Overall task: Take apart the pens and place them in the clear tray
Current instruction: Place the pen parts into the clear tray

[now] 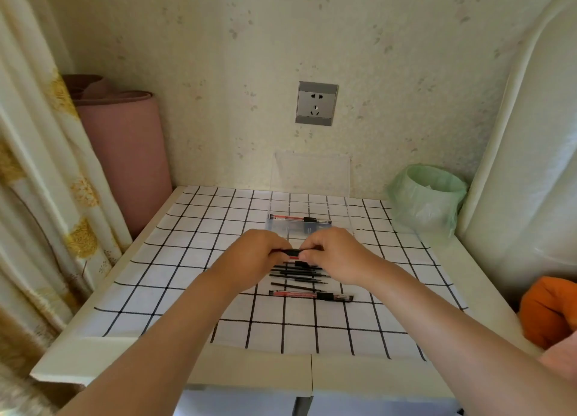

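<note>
My left hand and my right hand meet above the checked cloth, each closed on one end of a black and red pen held level between them. Below the hands lies a row of several thin black pen parts. Nearest me rests a whole red and black pen. Just beyond the hands stands the clear tray, with one red and black pen lying across it. Most of the held pen is hidden by my fingers.
The white table's front edge is close to me. A bin lined with a green bag stands at the back right. A pink rolled mat leans at the back left. An orange cloth sits at the right edge.
</note>
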### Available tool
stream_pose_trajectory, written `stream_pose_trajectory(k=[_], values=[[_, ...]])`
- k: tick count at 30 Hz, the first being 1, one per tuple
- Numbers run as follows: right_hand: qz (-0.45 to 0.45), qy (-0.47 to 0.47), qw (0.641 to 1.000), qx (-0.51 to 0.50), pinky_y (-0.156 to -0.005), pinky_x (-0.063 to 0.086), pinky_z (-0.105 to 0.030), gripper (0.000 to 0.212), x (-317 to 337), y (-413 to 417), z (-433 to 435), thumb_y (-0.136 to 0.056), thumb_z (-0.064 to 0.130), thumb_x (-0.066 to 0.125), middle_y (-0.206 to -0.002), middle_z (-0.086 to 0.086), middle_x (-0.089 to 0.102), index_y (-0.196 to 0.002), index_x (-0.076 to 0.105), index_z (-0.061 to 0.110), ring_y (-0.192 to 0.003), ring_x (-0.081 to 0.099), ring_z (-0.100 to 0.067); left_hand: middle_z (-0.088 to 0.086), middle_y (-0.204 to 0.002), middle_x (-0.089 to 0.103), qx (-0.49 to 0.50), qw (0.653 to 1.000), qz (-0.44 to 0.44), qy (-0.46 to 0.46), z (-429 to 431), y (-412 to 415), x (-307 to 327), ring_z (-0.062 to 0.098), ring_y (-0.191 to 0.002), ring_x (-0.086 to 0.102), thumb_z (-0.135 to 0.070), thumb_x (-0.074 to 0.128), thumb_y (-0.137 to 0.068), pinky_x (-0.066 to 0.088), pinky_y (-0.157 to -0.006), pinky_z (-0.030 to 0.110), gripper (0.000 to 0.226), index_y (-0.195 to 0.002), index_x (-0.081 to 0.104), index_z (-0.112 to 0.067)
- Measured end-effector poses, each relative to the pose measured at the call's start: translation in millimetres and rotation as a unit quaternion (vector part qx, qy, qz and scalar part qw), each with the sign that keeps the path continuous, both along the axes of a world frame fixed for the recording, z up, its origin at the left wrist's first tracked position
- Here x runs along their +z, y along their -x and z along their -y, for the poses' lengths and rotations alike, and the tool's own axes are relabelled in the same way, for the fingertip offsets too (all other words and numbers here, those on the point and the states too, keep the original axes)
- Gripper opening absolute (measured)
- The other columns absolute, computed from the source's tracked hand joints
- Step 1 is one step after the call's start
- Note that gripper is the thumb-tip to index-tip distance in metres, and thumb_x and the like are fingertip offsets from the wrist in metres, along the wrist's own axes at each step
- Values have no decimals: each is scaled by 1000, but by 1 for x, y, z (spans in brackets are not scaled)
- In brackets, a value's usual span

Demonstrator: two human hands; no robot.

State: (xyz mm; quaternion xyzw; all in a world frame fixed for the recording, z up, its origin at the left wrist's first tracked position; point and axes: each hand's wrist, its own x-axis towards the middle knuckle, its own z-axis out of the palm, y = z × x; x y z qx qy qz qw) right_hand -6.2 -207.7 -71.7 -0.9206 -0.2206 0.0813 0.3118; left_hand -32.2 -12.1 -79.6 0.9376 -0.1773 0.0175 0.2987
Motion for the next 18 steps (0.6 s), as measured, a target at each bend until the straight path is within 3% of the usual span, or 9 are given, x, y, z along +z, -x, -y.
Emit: stream_pose_trajectory(k=[2, 6, 11, 18], values=[[1, -15, 1000, 2, -71, 48, -31, 12, 1, 0, -5, -94, 29, 62, -81, 5, 67, -91, 73, 25, -78, 62, -15, -3, -97, 73, 8, 999, 27, 23, -4, -1, 2, 10, -85, 64, -13, 65, -91, 50, -80, 20, 21, -109, 74, -18], [68, 1, 997, -25, -80, 48, -33, 12, 3, -13, -10, -92, 30, 65, -95, 6, 63, -99, 74, 27, -88, 59, -14, -5, -100, 70, 43, 998, 46, 8, -9, -13, 0, 12, -93, 63, -21, 69, -88, 50, -87, 28, 24, -111, 71, -24], [138, 19, 985, -99, -82, 50, -35, 17, 4, -44, 4, -94, 28, 62, -100, 6, 66, -105, 75, 25, -91, 60, -14, -2, -135, 49, 119, 975, 179, -62, -13, -24, -15, 18, -127, 37, -28, 66, -89, 34, -107, 33, 51, -137, 48, -24], [204, 128, 954, -180, -66, 40, -29, 22, -20, -76, 27, -98, 29, 54, -99, 3, 60, -108, 73, 26, -89, 59, -19, 4, -144, 35, 130, 988, 60, -52, 0, -32, -34, 21, -131, 33, -38, 53, -96, 37, -108, 36, 62, -148, 27, -15]])
